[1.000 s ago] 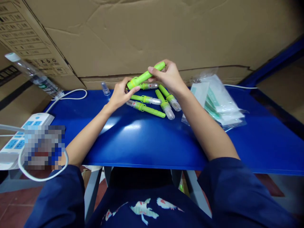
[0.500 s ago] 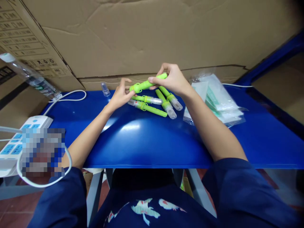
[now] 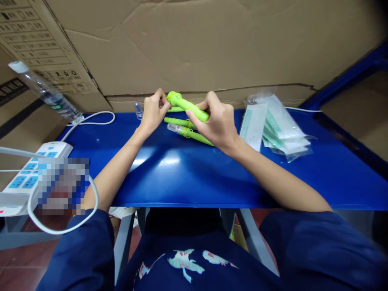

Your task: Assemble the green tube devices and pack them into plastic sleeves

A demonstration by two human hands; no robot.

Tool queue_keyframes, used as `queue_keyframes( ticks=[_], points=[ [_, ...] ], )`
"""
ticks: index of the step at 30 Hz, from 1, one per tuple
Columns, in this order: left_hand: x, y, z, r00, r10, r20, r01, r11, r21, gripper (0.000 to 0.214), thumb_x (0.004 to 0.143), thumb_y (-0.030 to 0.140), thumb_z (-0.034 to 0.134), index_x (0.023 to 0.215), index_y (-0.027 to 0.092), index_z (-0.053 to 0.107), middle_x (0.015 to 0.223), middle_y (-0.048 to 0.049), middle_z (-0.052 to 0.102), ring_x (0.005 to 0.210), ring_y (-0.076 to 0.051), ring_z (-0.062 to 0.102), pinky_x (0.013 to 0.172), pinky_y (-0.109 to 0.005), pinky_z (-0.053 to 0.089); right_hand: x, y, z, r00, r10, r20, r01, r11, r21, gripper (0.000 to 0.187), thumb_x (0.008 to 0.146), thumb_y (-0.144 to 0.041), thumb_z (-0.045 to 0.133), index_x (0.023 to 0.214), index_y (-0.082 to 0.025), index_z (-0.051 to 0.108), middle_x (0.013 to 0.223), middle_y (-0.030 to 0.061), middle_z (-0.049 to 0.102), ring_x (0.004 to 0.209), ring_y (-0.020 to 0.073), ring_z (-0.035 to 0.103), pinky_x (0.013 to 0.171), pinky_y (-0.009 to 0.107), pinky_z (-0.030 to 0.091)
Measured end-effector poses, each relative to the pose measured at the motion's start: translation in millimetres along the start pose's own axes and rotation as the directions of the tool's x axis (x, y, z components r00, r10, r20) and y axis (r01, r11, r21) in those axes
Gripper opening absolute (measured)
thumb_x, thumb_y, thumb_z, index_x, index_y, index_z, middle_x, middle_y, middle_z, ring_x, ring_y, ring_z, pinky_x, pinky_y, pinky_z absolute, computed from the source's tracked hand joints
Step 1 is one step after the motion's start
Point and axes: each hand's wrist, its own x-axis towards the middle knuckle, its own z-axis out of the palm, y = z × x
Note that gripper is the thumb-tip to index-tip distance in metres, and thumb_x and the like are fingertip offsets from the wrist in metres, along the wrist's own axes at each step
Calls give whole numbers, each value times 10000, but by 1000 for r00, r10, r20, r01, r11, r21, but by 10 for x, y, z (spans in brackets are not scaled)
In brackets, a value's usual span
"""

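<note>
My right hand [image 3: 220, 121] is wrapped around the body of a lime-green light stick [image 3: 189, 108], raised above the table and tilted with its wide end up to the left. At that wide end my left hand [image 3: 155, 110] is closed, its thumb and fingertips pinching a thin yellow-green ring [image 3: 168, 97]. Below the hands lie several more such sticks; one has a clear tip [image 3: 173, 127] with red inside and a green body [image 3: 198, 137] partly under my right hand. A small clear cap [image 3: 138, 110] stands just left of my left hand.
Flat packets in clear plastic bags [image 3: 283, 129] lie on the blue table [image 3: 182, 182] at right. A water bottle [image 3: 50, 95], a white power strip [image 3: 28, 173] and a looped white cable [image 3: 93, 206] are at left. Cardboard [image 3: 197, 48] walls the back.
The held stick has swung so its wide end points up and toward me. My left fingers have closed at that end, and my right hand has come lower and nearer.
</note>
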Motion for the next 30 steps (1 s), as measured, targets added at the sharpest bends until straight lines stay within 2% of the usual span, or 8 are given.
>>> queue_keyframes(
  ticks=[5,9,11,14,18,23,26,30],
  points=[
    [-17,78,-67,999,-1,40,0,999,36,118,954,236,649,863,195,585,766,-19,665,919,-244,743,865,-368,554,-142,82,-189,983,177,-54,-162,964,211,460,835,-665,784,958,-274,575,883,34,732,936,294,761,744,449,644],
    [-28,-8,-246,1000,-21,14,20,998,58,104,949,245,609,860,199,579,843,-49,721,902,-215,737,856,-351,563,-170,491,-524,945,318,-74,-279,905,320,482,825,-659,795,957,-275,535,921,72,757,876,274,759,719,452,626],
    [-72,-83,-353,996,-47,77,42,997,63,103,952,257,572,867,200,577,856,-65,743,878,-208,739,836,-342,573,-190,780,-728,911,388,-142,-352,908,227,381,894,-557,752,986,-270,518,993,118,751,908,286,751,767,470,611],
    [-180,-198,-432,955,-87,285,44,987,155,115,888,257,604,793,207,565,743,-42,722,747,-200,710,775,-334,573,-233,1157,-882,866,458,-200,-487,864,-131,272,864,-272,711,1034,-233,503,1076,179,712,945,318,720,874,504,569],
    [-295,-342,-404,887,-210,412,77,945,317,127,800,247,635,700,222,563,642,-14,659,647,-178,647,709,-313,545,-294,1393,-677,863,504,-11,-458,774,-437,283,855,-145,542,1138,-151,526,1193,239,661,1158,359,655,1059,513,484],
    [-354,-425,-458,814,-411,410,225,874,430,162,859,280,583,714,211,567,720,-49,701,698,-164,651,709,-284,500,-367,1459,-370,858,511,49,-435,775,-458,282,912,-176,456,1171,-117,550,1184,247,650,1134,352,642,1061,507,481],
    [-382,-384,-472,835,-428,345,234,845,481,172,888,315,587,751,212,585,740,-46,704,689,-172,642,678,-291,471,-385,1417,-370,863,492,114,-378,780,-498,276,905,-173,453,1137,-106,587,1109,239,674,1073,363,656,1014,523,511],
    [-340,-231,-192,945,-237,227,117,890,442,109,916,297,585,841,226,618,771,-51,718,731,-218,672,713,-325,483,-210,1245,-340,900,399,174,-231,777,-585,279,957,-188,422,1123,-95,625,1198,260,653,1111,388,658,1002,540,521]
  ],
)
